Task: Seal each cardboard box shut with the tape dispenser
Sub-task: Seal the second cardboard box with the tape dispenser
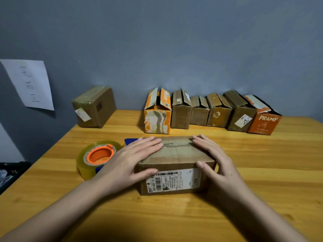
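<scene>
A brown cardboard box with a white barcode label on its near side sits in the middle of the wooden table. Its top flaps are closed. My left hand lies flat on the left part of the top, fingers straight, thumb on the near side. My right hand lies flat on the right part, thumb at the near top edge. The tape dispenser, a clear roll on an orange hub with blue parts, lies on the table just left of the box, partly behind my left hand.
Along the wall stands a row of several boxes with open flaps, from an orange-and-white one to an orange PRAMY box. A taped brown box sits apart at the back left. A paper sheet hangs on the wall.
</scene>
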